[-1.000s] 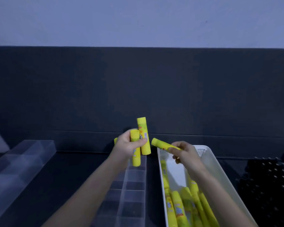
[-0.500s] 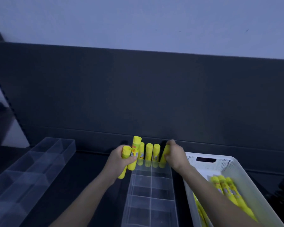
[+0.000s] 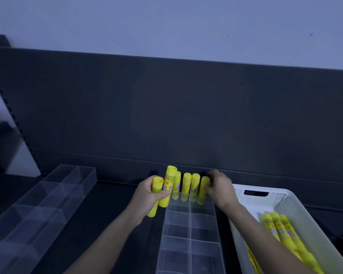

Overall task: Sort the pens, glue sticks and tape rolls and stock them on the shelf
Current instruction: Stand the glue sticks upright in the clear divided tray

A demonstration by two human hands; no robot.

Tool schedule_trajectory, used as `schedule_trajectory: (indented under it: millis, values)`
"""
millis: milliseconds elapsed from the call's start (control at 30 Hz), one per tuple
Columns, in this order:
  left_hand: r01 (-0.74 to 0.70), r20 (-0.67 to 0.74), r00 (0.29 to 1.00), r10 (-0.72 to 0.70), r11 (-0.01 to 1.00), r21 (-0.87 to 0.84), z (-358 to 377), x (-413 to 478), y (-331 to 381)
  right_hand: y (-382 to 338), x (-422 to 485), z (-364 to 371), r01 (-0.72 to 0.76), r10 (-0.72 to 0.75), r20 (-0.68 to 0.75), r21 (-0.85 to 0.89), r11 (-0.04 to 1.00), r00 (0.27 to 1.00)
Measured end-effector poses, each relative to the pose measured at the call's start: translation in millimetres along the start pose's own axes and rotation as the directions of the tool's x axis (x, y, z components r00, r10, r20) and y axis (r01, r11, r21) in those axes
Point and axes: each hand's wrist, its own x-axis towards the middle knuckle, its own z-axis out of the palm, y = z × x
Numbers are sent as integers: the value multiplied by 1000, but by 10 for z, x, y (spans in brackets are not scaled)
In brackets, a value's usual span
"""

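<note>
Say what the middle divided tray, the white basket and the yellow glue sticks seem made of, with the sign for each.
Middle tray: clear, glossy rigid plastic, probably acrylic; the dark shelf shows through its walls. White basket: matt moulded plastic; perforated walls and a cut-out handle. Glue sticks: seemingly smooth opaque plastic tubes with printed labels.

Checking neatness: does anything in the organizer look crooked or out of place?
Nothing stands out. The glue sticks in the clear organizer stand upright; the right hand grips the end stick, leaning slightly.

Left clear tray, centre clear tray, white perforated basket beside it.
</note>
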Motion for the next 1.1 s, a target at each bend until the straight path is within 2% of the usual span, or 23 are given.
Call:
schedule_trajectory:
  millis: [67, 133, 233, 333, 433, 500, 567, 633, 667, 733, 833, 933, 1100]
  values:
    - [-5, 4, 1000, 5, 999, -39, 5, -17, 20, -71, -55, -67, 55, -48, -120, 53, 997, 992]
    - [-8, 5, 1000, 9, 997, -78, 22, -40, 37, -203, -169, -104, 116, -87, -164, 181, 977, 983]
    - [-25, 25, 999, 28, 995, -97, 60, -81, 45, -484, -397, -82, 168, -173, -33, 466, 869, 984]
    - [-40, 58, 997, 45, 995, -90, 84, -136, 30, -633, -486, 9, 136, -237, 107, 568, 811, 966]
    - [-36, 63, 997, 41, 996, -83, 37, -193, 22, -658, -498, 37, 83, -214, 125, 649, 756, 969]
    - [-27, 24, 999, 29, 998, -55, -53, -228, 5, -633, -497, 39, -35, -120, 168, 709, 704, 979]
    - [6, -20, 1000, -6, 1000, -7, -164, -272, -23, -589, -466, 29, -162, -30, 281, 633, 757, 959]
    - [68, -40, 997, -67, 997, 28, -253, -310, -62, -564, -429, -9, -133, 3, 364, 332, 934, 931]
    - [107, -46, 993, -105, 994, 32, -281, -320, -78, -571, -414, -34, -84, 0, 392, 197, 977, 920]
    - [154, -44, 987, -153, 988, 27, -325, -352, -107, -631, -413, -74, 37, -21, 444, -26, 999, 896]
    - [84, -28, 996, -81, 989, 120, -368, -399, -158, -755, -415, -30, 147, -28, 422, -251, 957, 906]
    - [-3, -59, 998, 12, 988, 153, -401, -429, -191, -767, -371, 120, 112, -33, 323, -228, 967, 946]
    - [-9, -216, 976, 10, 1000, 5, -482, -432, -241, -660, -340, 357, 6, -7, 269, 7, 1000, 963]
